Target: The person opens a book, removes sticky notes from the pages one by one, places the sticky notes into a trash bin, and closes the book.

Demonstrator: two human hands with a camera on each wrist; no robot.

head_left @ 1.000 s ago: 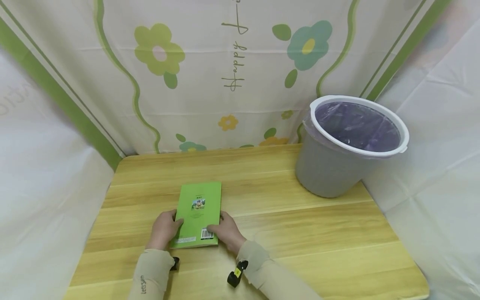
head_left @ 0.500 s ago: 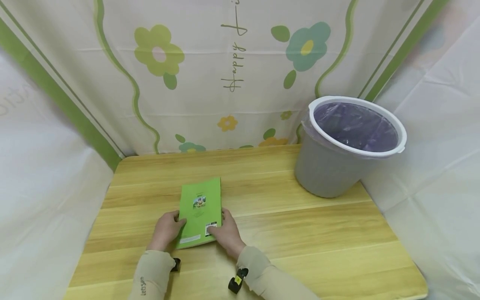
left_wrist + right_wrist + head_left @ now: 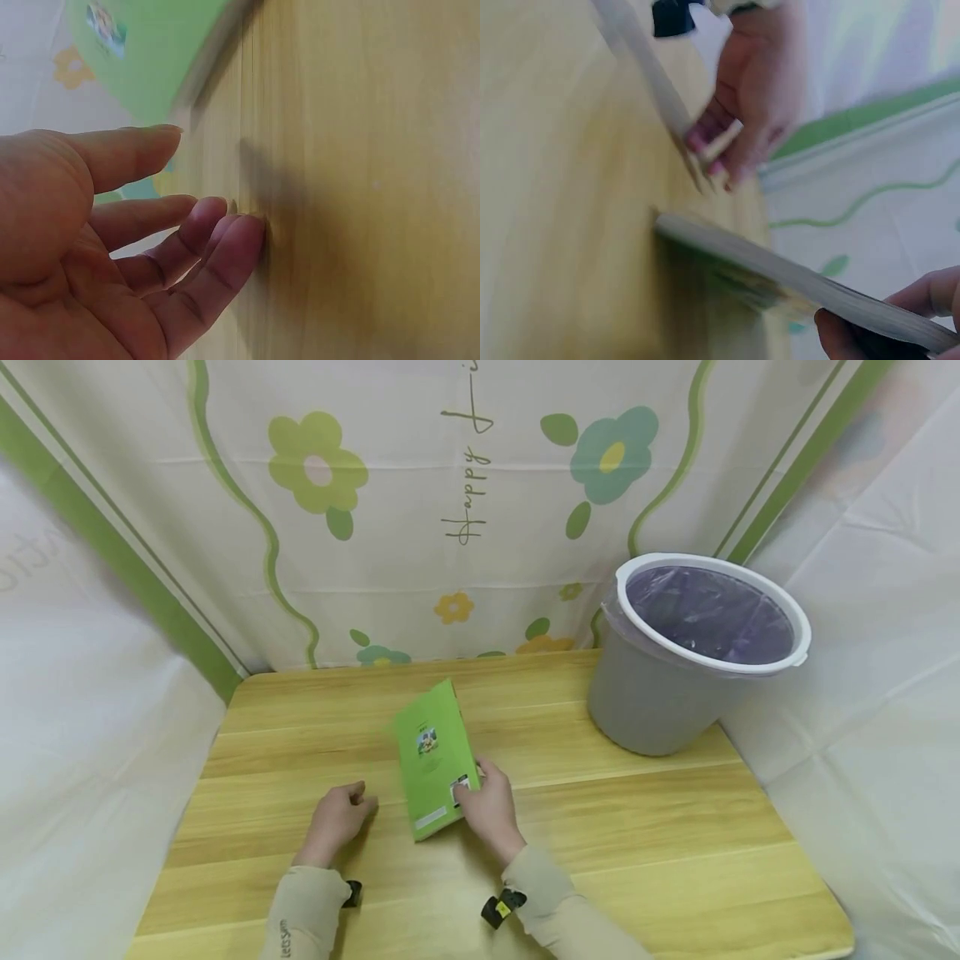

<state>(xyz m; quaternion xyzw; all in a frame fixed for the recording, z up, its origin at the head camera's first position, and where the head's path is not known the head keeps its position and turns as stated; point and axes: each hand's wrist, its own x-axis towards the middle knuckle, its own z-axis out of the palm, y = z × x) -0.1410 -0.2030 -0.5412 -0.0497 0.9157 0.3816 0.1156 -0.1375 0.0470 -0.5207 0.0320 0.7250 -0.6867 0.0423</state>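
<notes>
A green book (image 3: 435,752) with a small picture and a barcode on its cover is tilted above the table. My right hand (image 3: 491,806) grips its right edge, thumb on the cover near the barcode. In the right wrist view the book's page edge (image 3: 780,270) shows, with fingertips beneath it. My left hand (image 3: 337,818) is apart from the book, to its left and low over the table. Its fingers are loosely curled around nothing, and the left wrist view shows the fingertips (image 3: 247,232) close to the wood.
A grey bin (image 3: 645,702) with a white rim and a purple liner stands at the table's back right. The wooden table (image 3: 637,843) runs up to a printed curtain (image 3: 405,543) behind. White sheets hang on both sides.
The left hand has let go of the book. My right hand has moved it rightward and away from me, and the book has turned and tilted.
</notes>
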